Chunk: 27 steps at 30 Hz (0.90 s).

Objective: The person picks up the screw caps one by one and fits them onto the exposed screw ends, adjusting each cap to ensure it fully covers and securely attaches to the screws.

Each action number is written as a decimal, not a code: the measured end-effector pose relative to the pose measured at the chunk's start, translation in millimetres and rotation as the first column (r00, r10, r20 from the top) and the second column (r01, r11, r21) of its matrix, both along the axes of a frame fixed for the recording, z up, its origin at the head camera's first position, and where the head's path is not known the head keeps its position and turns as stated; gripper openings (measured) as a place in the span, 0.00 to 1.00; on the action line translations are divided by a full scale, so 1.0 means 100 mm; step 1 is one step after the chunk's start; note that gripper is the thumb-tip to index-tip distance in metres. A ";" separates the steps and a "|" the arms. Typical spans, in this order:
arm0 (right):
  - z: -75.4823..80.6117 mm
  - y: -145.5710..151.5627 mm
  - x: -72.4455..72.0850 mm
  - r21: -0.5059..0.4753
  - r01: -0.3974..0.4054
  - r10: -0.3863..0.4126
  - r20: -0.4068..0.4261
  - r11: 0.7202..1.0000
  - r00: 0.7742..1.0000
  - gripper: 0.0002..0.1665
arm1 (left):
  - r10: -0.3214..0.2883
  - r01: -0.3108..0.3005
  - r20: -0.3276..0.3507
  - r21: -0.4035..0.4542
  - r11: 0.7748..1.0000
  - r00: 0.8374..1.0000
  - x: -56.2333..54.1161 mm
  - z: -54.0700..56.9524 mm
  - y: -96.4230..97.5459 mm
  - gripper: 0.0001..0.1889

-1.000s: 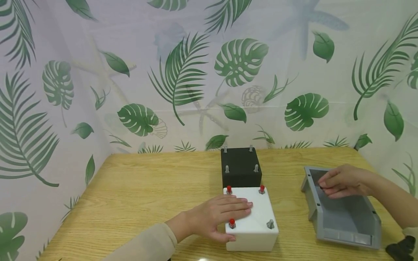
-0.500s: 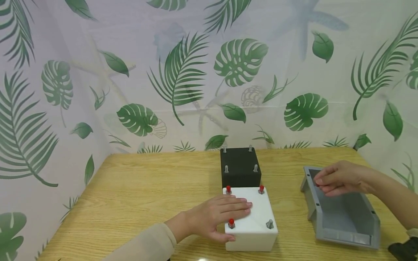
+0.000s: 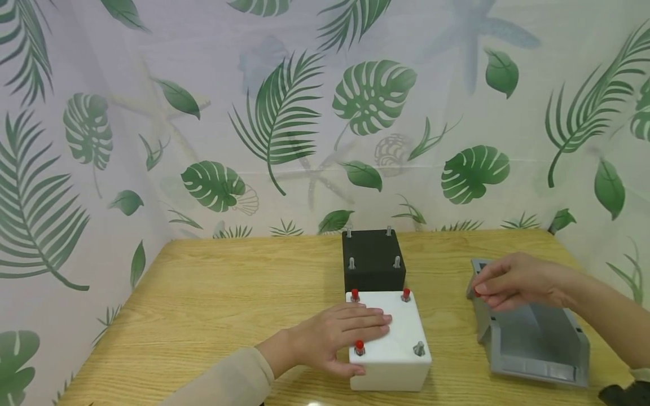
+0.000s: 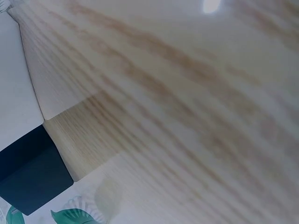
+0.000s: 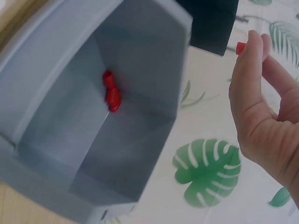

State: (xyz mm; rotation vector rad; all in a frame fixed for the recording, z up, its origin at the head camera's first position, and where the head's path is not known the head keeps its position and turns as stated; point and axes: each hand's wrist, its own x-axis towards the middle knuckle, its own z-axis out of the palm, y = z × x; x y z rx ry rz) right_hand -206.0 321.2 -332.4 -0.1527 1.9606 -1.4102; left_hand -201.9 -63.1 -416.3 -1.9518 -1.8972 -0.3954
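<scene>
My left hand (image 3: 332, 337) rests on top of a white box (image 3: 401, 330), its fingers straight across the left side. Three of the box's corner posts carry red caps (image 3: 406, 294). The front right metal post (image 3: 418, 348) is bare. Above the left rim of a grey bin (image 3: 538, 363), my right hand (image 3: 523, 280) pinches a small red cap (image 5: 240, 48) between thumb and fingers. Inside the bin, the right wrist view shows several more red caps (image 5: 112, 94) in a little cluster. The left wrist view does not show the left hand.
Directly behind the white box stands a black box (image 3: 373, 251) with bare metal posts at its corners. Both boxes and the bin are on a wood-grain table (image 3: 244, 282). A leaf-patterned cloth (image 3: 304, 141) hangs along the back and sides.
Pinching the red cap, my right hand has moved left, from over the bin's inside to its left rim. My left hand stays on the white box.
</scene>
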 end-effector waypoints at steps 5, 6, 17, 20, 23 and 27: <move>0.05 -0.15 0.08 0.022 -0.007 0.007 -0.033 1.000 0.999 0.15 | 0.003 -0.003 0.006 -0.008 1.000 1.000 0.00 0.00 0.01 0.36; 0.06 -0.18 0.10 0.032 0.001 0.000 -0.036 0.999 0.999 0.16 | 0.003 -0.003 0.004 -0.009 1.000 1.000 0.00 0.00 0.01 0.36; 0.17 -0.43 0.22 0.057 -0.020 0.023 -0.040 0.998 0.999 0.19 | 0.011 -0.010 0.021 -0.021 1.000 1.000 0.00 -0.02 0.00 0.36; 0.19 -0.48 0.24 0.049 -0.029 0.030 -0.033 0.998 0.999 0.17 | 0.010 -0.009 0.028 -0.021 1.000 1.000 0.00 -0.02 0.01 0.36; 0.20 -0.52 0.26 0.034 -0.039 0.040 -0.021 0.999 0.999 0.17 | 0.009 -0.008 0.023 -0.018 1.000 1.000 0.00 -0.03 0.01 0.36; 0.20 -0.58 0.29 0.012 -0.048 0.048 -0.009 0.999 0.999 0.16 | 0.009 -0.009 0.023 -0.018 1.000 1.000 -0.01 -0.03 0.01 0.37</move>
